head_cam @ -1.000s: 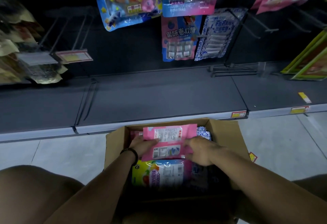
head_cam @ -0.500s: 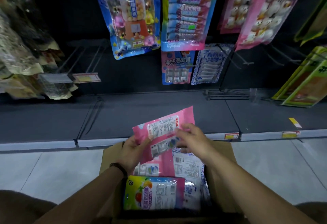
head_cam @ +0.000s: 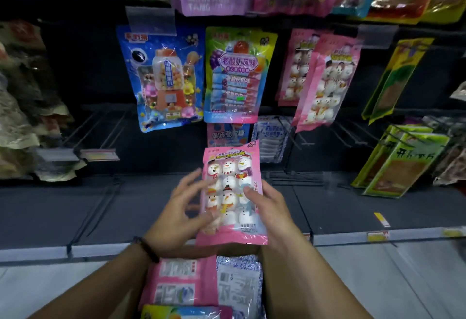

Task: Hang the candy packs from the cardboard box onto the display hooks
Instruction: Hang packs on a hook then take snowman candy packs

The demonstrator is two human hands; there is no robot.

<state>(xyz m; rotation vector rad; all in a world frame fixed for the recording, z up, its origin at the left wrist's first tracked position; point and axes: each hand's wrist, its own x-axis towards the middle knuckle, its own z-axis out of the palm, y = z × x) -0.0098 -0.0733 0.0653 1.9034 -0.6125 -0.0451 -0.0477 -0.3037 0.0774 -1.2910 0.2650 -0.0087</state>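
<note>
Before the dark shelf (head_cam: 151, 207) — right hand (head_cam: 271, 207) grasps the pink snowman pack (head_cam: 232, 192), left hand (head_cam: 176, 215) splayed loose.

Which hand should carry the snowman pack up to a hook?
Probably the right hand: it grips the snowman pack by its edge, nearer the matching pink packs. The left hand looks splayed open.

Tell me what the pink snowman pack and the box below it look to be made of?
Snowman pack: thin glossy plastic film, judging by its sheen and the clear window showing the sweets. Box: brown matte cardboard, probably corrugated, though no cut edge shows clearly.
</note>
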